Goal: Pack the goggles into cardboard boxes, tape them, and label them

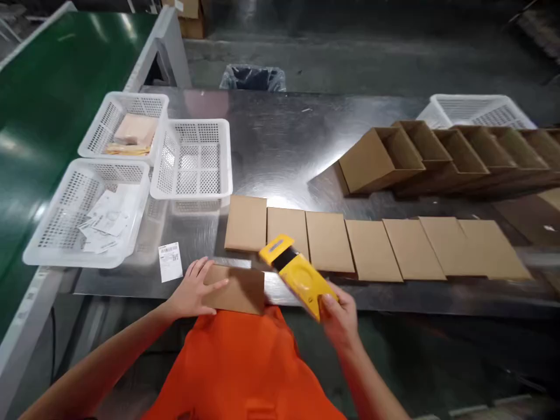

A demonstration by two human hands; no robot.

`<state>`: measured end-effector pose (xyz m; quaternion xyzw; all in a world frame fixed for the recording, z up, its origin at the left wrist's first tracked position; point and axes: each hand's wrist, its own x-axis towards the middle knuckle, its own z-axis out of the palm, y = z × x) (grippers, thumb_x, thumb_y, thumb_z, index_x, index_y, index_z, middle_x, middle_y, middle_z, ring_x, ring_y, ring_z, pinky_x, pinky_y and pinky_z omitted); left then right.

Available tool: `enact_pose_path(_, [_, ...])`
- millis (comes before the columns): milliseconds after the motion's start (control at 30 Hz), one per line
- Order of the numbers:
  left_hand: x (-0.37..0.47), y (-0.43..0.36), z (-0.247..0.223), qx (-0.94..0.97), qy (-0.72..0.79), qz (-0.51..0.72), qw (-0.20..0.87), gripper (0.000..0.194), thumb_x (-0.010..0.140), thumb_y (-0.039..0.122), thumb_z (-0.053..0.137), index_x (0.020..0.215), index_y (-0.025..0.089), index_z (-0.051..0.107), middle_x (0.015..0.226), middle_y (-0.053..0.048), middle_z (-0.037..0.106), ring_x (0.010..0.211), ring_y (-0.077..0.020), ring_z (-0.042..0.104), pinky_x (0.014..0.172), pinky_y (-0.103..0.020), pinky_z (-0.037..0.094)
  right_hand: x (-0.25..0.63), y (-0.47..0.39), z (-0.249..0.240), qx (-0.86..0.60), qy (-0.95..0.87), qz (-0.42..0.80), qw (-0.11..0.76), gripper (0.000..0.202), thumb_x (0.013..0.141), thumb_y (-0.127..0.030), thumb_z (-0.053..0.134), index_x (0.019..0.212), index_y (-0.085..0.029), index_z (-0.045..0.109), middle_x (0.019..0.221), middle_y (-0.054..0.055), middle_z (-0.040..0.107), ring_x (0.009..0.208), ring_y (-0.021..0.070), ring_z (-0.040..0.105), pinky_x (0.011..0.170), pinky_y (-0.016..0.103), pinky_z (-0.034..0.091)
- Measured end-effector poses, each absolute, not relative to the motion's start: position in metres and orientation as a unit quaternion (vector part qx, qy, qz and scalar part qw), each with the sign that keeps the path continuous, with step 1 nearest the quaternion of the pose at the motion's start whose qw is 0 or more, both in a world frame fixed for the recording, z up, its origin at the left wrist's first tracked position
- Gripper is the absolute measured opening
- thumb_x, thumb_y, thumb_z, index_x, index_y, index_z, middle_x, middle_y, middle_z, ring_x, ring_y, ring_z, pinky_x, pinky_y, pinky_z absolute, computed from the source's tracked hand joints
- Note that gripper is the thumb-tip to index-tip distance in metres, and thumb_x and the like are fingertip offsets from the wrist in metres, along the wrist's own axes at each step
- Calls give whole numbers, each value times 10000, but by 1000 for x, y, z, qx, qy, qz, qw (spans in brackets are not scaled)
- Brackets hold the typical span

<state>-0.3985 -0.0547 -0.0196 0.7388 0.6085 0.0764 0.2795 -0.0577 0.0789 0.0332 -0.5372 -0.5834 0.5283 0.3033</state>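
My left hand (198,290) lies with its fingers apart on a closed brown cardboard box (242,290) at the table's front edge, against the orange apron. My right hand (340,314) grips the lower end of a flat yellow hand-held device (301,280). It has a black band and a round raised part, and its exact kind is unclear. Its far end hangs over the row, right of the box under my left hand. Several flat closed cardboard boxes (370,249) lie side by side beyond it. A white printed label (170,262) lies left of my left hand.
Left stand a basket (35,256) with white papers, a basket (83,149) with pale packets and a basket (228,169) without contents. Open cardboard boxes (367,160) stand at right before another white basket (476,100). A green conveyor (52,87) runs at far left.
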Motion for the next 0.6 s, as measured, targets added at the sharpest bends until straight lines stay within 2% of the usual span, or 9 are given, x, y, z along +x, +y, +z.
enact_pose_path(100, [-398,-54,-19,710,627,106,302,945,618,688,730,1416,240,497,1567,-146,312,1432,-472,196,1174,-619,94,-116,58,31,-478,-572,616,254,602,749,-767,469,496,-221,490,464,16,415,434,148,366,407,297,302])
enact_pose_path(167, [-398,-54,-17,688,638,127,322,1090,586,671,755,1464,126,408,1546,-193,343,1437,-457,211,1197,-584,80,-143,58,27,-444,-599,633,210,619,723,-762,518,459,-207,441,452,-15,348,440,112,311,418,258,255])
enact_pose_path(233, [-398,-54,-13,679,633,144,341,1127,575,656,769,1482,124,365,1551,-192,343,1459,-425,190,1208,-577,34,-152,63,25,-423,-617,637,183,630,729,-748,536,449,-205,383,464,-30,299,454,96,267,432,245,210])
enact_pose_path(267, [-397,-55,-10,677,630,157,347,1073,593,640,767,1472,158,387,1563,-170,332,1469,-407,176,1210,-577,7,-151,66,24,-421,-622,636,178,640,740,-749,526,450,-208,345,470,-34,274,459,92,244,437,246,188])
enact_pose_path(333, [-395,-57,-1,659,632,201,354,800,696,581,714,1382,220,516,1589,-115,301,1484,-376,150,1214,-565,-3,-143,70,25,-421,-624,634,176,647,758,-756,499,462,-216,302,479,-38,245,464,91,216,444,252,164])
enact_pose_path(400, [-389,-59,12,581,672,283,361,509,832,513,575,1236,211,639,1551,-114,369,1460,-346,233,1212,-533,101,-136,72,24,-418,-629,634,168,642,770,-760,482,473,-218,308,484,-36,252,466,95,221,447,253,171])
enact_pose_path(500, [-378,-55,31,327,707,413,473,512,923,528,377,1046,156,705,1203,-155,644,1183,-284,556,1037,-451,408,-131,71,21,-419,-638,627,158,635,772,-760,483,479,-217,332,485,-32,268,465,103,242,448,254,190])
enact_pose_path(533, [-374,-51,36,241,683,438,533,538,913,564,373,983,146,705,1030,-135,687,1021,-257,623,923,-415,473,-131,71,20,-422,-639,623,158,633,771,-760,486,480,-218,334,483,-32,267,463,104,242,446,255,190])
enact_pose_path(600, [-368,-42,43,142,619,460,620,505,840,617,480,810,150,670,747,-56,651,728,-186,612,692,-319,481,-132,70,19,-429,-639,620,151,627,773,-757,488,486,-220,341,482,-33,266,459,105,243,438,255,186])
